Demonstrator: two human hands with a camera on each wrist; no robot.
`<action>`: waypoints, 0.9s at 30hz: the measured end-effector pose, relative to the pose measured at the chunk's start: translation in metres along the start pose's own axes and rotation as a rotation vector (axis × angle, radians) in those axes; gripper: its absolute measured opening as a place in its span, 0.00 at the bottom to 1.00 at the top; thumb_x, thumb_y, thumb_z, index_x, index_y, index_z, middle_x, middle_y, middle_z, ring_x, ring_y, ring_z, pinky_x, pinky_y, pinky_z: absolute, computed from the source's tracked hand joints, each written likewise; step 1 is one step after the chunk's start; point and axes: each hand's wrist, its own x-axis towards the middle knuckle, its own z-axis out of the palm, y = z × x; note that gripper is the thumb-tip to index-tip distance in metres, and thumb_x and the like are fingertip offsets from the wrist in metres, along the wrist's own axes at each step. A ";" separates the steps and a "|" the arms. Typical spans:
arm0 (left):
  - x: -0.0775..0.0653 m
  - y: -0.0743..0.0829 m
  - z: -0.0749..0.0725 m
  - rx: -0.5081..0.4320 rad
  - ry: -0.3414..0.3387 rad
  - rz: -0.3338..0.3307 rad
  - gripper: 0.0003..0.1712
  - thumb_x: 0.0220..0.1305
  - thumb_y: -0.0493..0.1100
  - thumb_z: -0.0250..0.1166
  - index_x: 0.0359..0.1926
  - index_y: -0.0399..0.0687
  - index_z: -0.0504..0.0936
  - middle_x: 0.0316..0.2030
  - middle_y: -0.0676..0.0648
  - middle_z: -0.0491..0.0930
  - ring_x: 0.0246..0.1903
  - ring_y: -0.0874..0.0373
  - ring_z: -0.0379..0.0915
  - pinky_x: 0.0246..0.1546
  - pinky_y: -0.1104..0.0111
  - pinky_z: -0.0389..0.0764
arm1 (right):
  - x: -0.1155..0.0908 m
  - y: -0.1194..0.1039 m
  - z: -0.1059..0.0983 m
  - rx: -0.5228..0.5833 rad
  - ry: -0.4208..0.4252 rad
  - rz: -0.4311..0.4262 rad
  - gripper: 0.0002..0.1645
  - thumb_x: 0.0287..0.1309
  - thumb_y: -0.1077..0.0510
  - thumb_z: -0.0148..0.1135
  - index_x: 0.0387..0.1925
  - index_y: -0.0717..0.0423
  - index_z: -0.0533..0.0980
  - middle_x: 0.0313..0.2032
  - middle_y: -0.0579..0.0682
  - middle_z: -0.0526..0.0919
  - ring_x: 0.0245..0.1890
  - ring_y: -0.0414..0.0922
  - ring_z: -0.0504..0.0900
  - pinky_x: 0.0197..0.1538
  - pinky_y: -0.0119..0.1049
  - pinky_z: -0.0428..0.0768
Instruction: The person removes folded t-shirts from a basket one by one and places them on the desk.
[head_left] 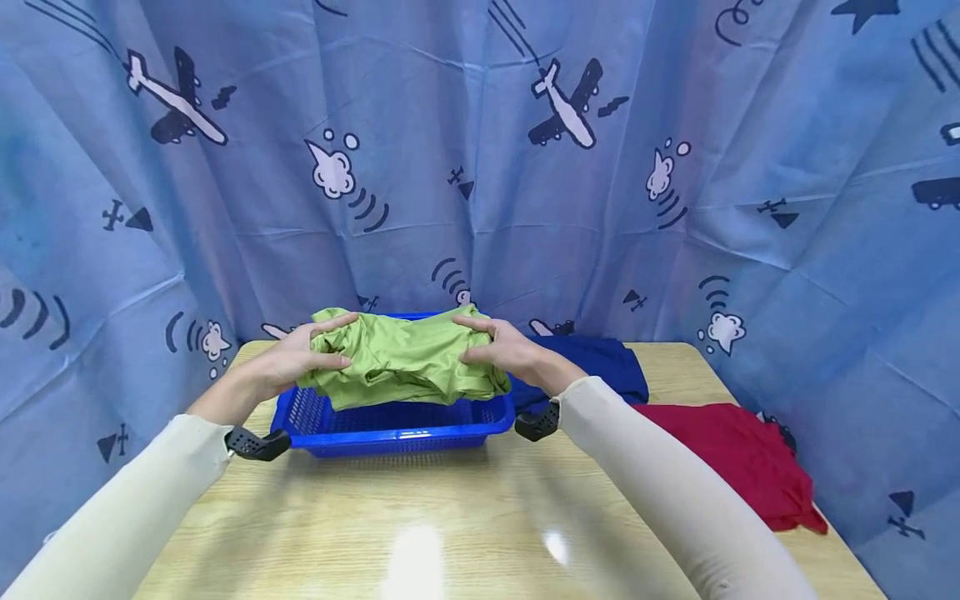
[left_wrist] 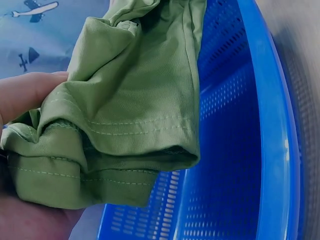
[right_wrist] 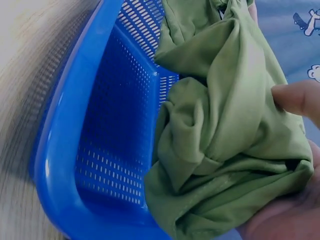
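Observation:
A bunched, loosely folded green garment (head_left: 408, 358) with stitched hems is held up over a blue plastic basket (head_left: 397, 437) with perforated walls. My left hand (head_left: 288, 362) grips its left end, thumb on one side and fingers on the other. At the opposite end my right hand (head_left: 510, 343) holds it the same way. Stitched hem layers of the green cloth (left_wrist: 145, 125) hang beside the left thumb in the left wrist view. In the right wrist view, crumpled folds (right_wrist: 225, 120) lie between the right thumb and fingers. The visible basket floor (right_wrist: 115, 115) is bare.
A folded dark blue cloth (head_left: 611, 367) lies on the wooden table (head_left: 360, 525) just right of the basket. Further right, a red garment (head_left: 742, 458) is spread near the table's edge. A blue curtain (head_left: 420, 150) with airplane prints hangs behind and at both sides.

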 end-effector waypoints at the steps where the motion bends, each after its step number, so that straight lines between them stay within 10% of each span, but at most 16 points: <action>1: 0.000 0.001 0.001 -0.006 0.001 0.006 0.48 0.65 0.38 0.67 0.80 0.50 0.52 0.81 0.38 0.32 0.79 0.35 0.23 0.75 0.33 0.34 | -0.002 -0.001 -0.001 -0.004 0.003 -0.006 0.45 0.62 0.63 0.64 0.77 0.42 0.60 0.82 0.50 0.44 0.81 0.52 0.46 0.76 0.53 0.62; 13: 0.001 0.015 0.013 -0.080 -0.031 0.028 0.49 0.66 0.38 0.66 0.81 0.54 0.50 0.81 0.40 0.37 0.76 0.43 0.47 0.75 0.48 0.54 | -0.021 -0.004 -0.014 -0.011 0.018 -0.039 0.45 0.62 0.63 0.64 0.77 0.42 0.61 0.77 0.52 0.58 0.59 0.45 0.75 0.51 0.32 0.78; 27: 0.007 0.023 0.025 -0.188 -0.057 0.070 0.48 0.67 0.35 0.64 0.81 0.52 0.49 0.75 0.41 0.57 0.53 0.70 0.76 0.53 0.76 0.78 | -0.034 -0.005 -0.028 0.042 0.020 -0.069 0.45 0.63 0.65 0.63 0.78 0.41 0.60 0.69 0.53 0.72 0.52 0.40 0.80 0.47 0.31 0.81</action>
